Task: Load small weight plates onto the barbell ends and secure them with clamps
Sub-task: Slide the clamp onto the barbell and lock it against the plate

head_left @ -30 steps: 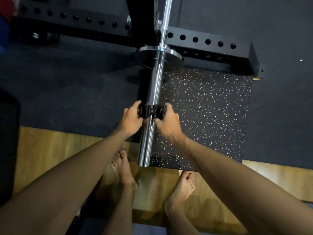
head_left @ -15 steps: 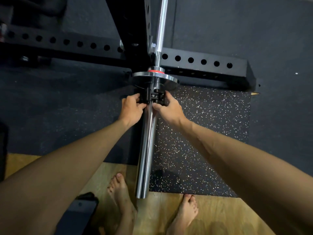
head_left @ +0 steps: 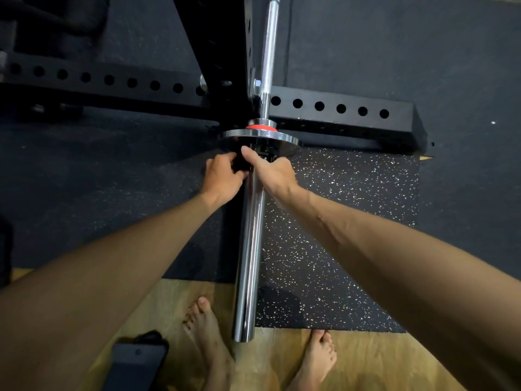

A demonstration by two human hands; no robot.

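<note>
A chrome barbell sleeve runs from near my feet up toward the rack. A small silver weight plate sits at its far end against a red collar. A black clamp rests on the sleeve right against the plate, mostly hidden by my fingers. My left hand grips the clamp from the left. My right hand reaches over the sleeve and presses on the clamp from the right and top.
The black rack upright and its perforated base beam lie just behind the plate. A speckled rubber mat lies under the sleeve on the right. My bare feet stand on wooden floor; a dark object lies bottom left.
Both hands slid the clamp up the sleeve from mid-length to the plate. Now the right thumb has come over the top of the clamp and the hands close in on it.
</note>
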